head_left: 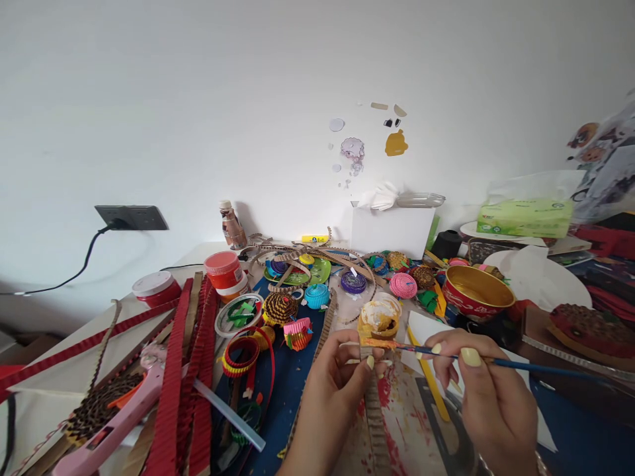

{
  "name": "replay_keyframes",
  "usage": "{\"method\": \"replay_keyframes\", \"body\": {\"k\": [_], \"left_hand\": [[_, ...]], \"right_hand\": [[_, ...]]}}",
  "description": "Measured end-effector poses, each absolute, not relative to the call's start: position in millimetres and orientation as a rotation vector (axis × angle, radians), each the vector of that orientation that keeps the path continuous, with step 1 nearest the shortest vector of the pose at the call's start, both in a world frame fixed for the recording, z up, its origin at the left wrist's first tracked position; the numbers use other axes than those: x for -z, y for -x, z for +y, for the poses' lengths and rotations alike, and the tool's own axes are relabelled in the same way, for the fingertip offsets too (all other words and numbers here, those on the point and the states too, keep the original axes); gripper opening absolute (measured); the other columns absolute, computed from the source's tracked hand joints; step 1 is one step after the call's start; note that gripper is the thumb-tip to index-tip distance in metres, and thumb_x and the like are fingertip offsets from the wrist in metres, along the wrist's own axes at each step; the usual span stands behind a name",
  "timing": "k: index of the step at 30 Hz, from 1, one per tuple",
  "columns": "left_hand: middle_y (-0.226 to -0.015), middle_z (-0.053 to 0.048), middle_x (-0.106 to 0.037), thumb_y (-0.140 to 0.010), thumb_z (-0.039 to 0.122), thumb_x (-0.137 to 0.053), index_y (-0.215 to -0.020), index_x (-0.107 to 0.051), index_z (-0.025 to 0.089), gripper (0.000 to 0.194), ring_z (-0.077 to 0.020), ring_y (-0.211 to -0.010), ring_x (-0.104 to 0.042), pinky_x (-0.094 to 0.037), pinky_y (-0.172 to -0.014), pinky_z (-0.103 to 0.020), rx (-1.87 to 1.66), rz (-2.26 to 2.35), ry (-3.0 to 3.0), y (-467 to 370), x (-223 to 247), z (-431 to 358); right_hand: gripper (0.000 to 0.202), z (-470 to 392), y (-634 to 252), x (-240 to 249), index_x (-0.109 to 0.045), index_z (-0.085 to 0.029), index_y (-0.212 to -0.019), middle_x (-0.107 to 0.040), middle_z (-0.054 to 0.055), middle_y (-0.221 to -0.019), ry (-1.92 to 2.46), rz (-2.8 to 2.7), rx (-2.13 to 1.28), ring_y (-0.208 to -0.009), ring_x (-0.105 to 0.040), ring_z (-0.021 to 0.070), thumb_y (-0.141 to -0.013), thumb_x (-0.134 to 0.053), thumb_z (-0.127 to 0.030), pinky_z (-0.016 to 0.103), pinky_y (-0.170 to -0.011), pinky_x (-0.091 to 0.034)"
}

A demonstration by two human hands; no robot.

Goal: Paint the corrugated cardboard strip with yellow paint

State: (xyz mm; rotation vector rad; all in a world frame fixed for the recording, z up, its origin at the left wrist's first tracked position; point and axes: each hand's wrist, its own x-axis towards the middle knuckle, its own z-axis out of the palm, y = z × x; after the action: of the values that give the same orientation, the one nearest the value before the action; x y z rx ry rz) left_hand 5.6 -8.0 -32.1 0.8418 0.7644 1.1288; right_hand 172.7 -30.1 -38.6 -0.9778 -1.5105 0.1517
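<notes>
My left hand [330,393] pinches the upper end of a corrugated cardboard strip [378,426] between thumb and fingers; the strip hangs down toward me. Yellow paint covers part of its top. In my right hand [491,396] is a paintbrush [540,365] with a blue handle, held nearly level. Its orange-stained tip lies against or just in front of the strip's end; I cannot tell which. Right behind my fingertips stands a small paint pot [380,317] smeared with yellow and white.
Red corrugated strips [171,390] and a pink glue gun [119,423] lie at the left. Coiled paper balls [280,309] and a green plate [320,272] sit mid-table. A red bowl [476,297] with a gold inside and a brown box [546,344] stand at the right.
</notes>
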Motion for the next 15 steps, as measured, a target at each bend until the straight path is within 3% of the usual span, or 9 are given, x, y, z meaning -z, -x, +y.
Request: {"method": "replay_keyframes", "body": {"k": [11,15], "left_hand": [[-0.079,-0.001,-0.073,-0.069,0.025,-0.074,-0.086,-0.055,0.02,0.026,-0.0176,-0.076,-0.07,-0.049,-0.072,-0.027,-1.104,0.76,-0.838,-4.0,31.6,-8.2],[-0.079,-0.001,-0.073,-0.069,0.025,-0.074,-0.085,-0.056,0.02,0.025,-0.0179,-0.077,-0.07,-0.048,-0.067,-0.025,-1.118,0.76,-0.838,-4.4,31.6,-8.0]], "right_hand": [[0.022,-30.0,-171.8,39.5,-0.056,-0.021,-0.092,-0.051,-0.001,-0.067,0.977,-1.479,-0.191,-0.059,-0.051,0.0104,-0.093,-0.034,-0.016,0.025,-0.057,-0.045],[0.022,-30.2,-171.0,38.8,-0.056,-0.021,-0.09,-0.052,-0.001,-0.067,0.982,-1.454,-0.19,-0.059,-0.051,0.0108,-0.093,-0.035,-0.016,0.026,-0.057,-0.045]]}}
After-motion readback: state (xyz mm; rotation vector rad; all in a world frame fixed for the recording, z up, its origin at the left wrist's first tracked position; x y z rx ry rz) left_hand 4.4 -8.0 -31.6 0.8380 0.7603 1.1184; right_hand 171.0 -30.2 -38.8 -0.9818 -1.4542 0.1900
